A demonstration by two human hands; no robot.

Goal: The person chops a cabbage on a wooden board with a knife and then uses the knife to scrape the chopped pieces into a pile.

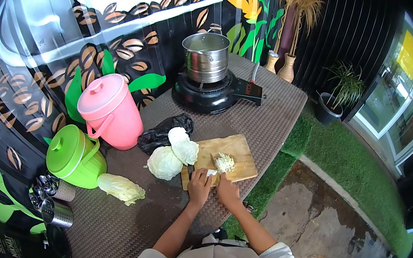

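Note:
My left hand (199,184) presses on a small white piece of cabbage (210,173) at the near edge of a wooden cutting board (242,153). Right beside it, my right hand (228,190) is closed around what looks like a knife, whose thin dark blade (214,161) points toward a pile of shredded cabbage (224,162) on the board. Two cabbage chunks (164,162) (183,144) lie just left of the board. A leafy wedge (121,188) lies farther left on the table.
A steel pot (205,56) stands on a black single burner (205,96) at the far end of the table. A pink lidded jug (109,110), a green lidded jug (73,157), a black plastic bag (163,131) and steel cups (55,203) are at the left. Artificial grass and a stone floor lie to the right.

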